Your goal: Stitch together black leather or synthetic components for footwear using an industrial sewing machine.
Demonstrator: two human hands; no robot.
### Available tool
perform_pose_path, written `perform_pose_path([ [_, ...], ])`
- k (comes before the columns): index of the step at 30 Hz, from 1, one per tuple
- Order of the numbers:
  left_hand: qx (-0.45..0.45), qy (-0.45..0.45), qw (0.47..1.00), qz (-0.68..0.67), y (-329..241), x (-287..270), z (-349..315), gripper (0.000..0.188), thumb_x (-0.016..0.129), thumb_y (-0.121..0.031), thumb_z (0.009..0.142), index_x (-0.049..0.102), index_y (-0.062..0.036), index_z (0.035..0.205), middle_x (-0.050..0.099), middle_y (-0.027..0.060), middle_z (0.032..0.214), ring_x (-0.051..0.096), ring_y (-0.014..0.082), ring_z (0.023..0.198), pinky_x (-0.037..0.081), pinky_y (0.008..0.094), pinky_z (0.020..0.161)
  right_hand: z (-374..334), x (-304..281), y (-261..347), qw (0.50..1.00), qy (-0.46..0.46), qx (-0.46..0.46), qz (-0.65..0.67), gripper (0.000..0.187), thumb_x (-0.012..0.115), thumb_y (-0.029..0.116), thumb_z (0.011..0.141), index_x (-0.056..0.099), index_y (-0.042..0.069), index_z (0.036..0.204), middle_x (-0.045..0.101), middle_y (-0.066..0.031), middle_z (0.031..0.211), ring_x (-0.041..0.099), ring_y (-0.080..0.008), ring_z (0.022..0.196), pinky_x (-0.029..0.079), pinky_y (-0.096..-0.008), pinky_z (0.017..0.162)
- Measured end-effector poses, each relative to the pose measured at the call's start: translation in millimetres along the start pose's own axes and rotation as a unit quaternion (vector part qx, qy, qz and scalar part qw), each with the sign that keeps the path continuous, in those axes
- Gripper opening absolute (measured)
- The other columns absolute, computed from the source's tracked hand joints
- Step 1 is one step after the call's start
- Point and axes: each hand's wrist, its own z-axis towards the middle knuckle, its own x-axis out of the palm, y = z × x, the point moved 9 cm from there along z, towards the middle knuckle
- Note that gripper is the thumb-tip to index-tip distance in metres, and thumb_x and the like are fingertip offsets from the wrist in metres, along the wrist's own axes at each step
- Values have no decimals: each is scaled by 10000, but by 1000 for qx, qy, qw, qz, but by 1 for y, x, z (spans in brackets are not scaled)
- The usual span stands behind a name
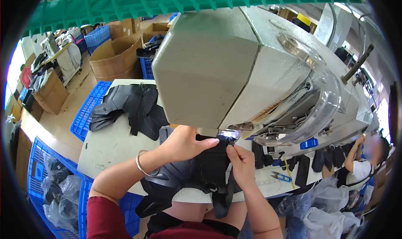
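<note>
From the head camera, the black panel lies on the table below the sewing machine. The left hand rests its thumb there, probably for steadying; hidden fingers leave its grip untellable. The right hand pinches the panel's right edge, seemingly keeping it aligned.
</note>
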Motion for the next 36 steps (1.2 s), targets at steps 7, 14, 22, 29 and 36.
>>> perform_pose_path([
  [7,4,25,1000,1,-6,-2,3,409,775,-172,797,602,1,1125,616,90,948,528,187,796,464,332,721,0,0,-1,1000,10,-3,2,431,583,265,973,436,-6,673,352,33,594,306,-59,611,255,-277,523],
  [14,-22,44,998,-44,-2,-3,7,447,790,-172,777,597,10,1137,630,98,994,569,191,878,475,325,792,-1,3,5,1000,18,3,22,440,582,250,972,411,10,645,334,47,592,281,-54,604,228,-282,520],
  [22,-18,94,995,37,0,-1,17,509,773,-279,797,594,19,1169,660,136,1036,611,230,947,487,353,833,-3,6,9,999,-11,21,42,438,579,208,971,386,25,623,309,68,582,243,-41,598,185,-285,516],
  [29,-176,150,971,-62,26,3,23,398,766,-142,813,645,3,1163,709,89,1010,636,177,938,510,300,834,2,8,4,996,-57,38,62,429,578,169,969,369,36,618,291,85,582,230,-25,594,170,-276,512],
  [36,-139,89,978,-131,28,-11,30,452,794,-58,764,629,30,1176,681,109,1114,630,194,1000,515,310,854,6,9,9,997,-72,-27,-31,437,582,160,965,353,44,611,282,88,572,227,-23,574,165,-275,495],
])
